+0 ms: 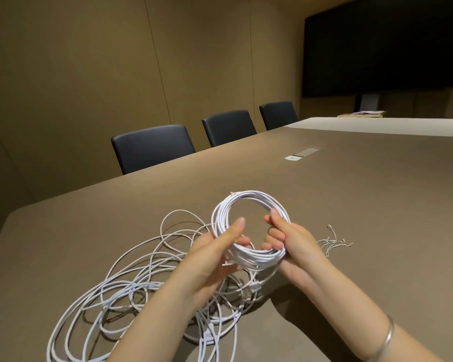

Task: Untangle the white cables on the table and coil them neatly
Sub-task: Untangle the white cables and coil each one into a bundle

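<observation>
Both hands are holding a round coil of white cable [249, 226] upright above the brown conference table [351, 205], near its front edge. The left hand [220, 253] is gripping the coil's lower left side, thumb extended up along the strands and fingers curled behind them. The right hand [289, 241] is grasping the lower right side, its fingers wrapped through the coil's opening and closed around the bundle. A silver bangle [386, 338] is sitting on the right wrist.

Below and to the left of the hands, a loose tangle of white cables [131, 283] is lying spread on the table, reaching the picture's lower edge; a strand with a white connector [256, 284] is hanging from the coil toward this heap. A small cluster of thin white ties [334, 242] is lying on the table just right of the right hand, apart from the coil.

Three dark chairs [152, 147] are standing along the table's far side. A recessed socket panel [302, 152] is showing in the tabletop, and a large dark screen [385, 45] is occupying the right wall.
</observation>
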{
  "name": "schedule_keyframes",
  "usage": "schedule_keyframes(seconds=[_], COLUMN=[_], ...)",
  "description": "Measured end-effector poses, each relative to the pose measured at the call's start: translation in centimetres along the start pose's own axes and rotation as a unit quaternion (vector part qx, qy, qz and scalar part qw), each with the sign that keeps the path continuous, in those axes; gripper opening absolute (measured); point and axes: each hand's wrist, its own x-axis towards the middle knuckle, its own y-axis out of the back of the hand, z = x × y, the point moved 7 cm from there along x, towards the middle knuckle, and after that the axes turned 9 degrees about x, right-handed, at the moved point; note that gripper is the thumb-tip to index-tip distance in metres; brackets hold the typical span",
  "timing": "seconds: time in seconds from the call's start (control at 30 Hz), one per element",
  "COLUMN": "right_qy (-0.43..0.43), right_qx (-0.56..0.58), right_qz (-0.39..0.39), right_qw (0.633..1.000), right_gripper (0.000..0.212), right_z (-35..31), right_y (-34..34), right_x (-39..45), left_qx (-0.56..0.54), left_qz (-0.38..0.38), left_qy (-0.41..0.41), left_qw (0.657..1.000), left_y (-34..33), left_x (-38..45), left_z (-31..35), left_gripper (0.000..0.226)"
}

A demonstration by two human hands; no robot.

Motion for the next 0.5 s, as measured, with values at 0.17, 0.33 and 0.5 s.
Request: schedule_keyframes(seconds=[0.17,0.33,0.5], right_qy=[0.000,-0.033,-0.087], right_qx=[0.036,0.001,0.034], right_qz=[0.025,-0.005,-0.083], right_qw=[0.999,0.999,0.992], right_gripper=[0.018,0.031,0.050], right_z=[0.3,0.7,1.8], right_y=[0.8,-0.3,-1.9], right_x=[0.2,-0.5,-1.8], left_qx=[0.049,0.044,0.012], left_qz=[-0.020,0.060,0.136], left_qy=[-0.053,-0.103,-0.124], left_qw=[0.997,0.992,0.983], left_y=[-1.1,0.1,0.8], left_x=[-0.2,0.2,0.1], left_z=[0.2,0.4,0.2], left_gripper=[0.022,0.023,0.023])
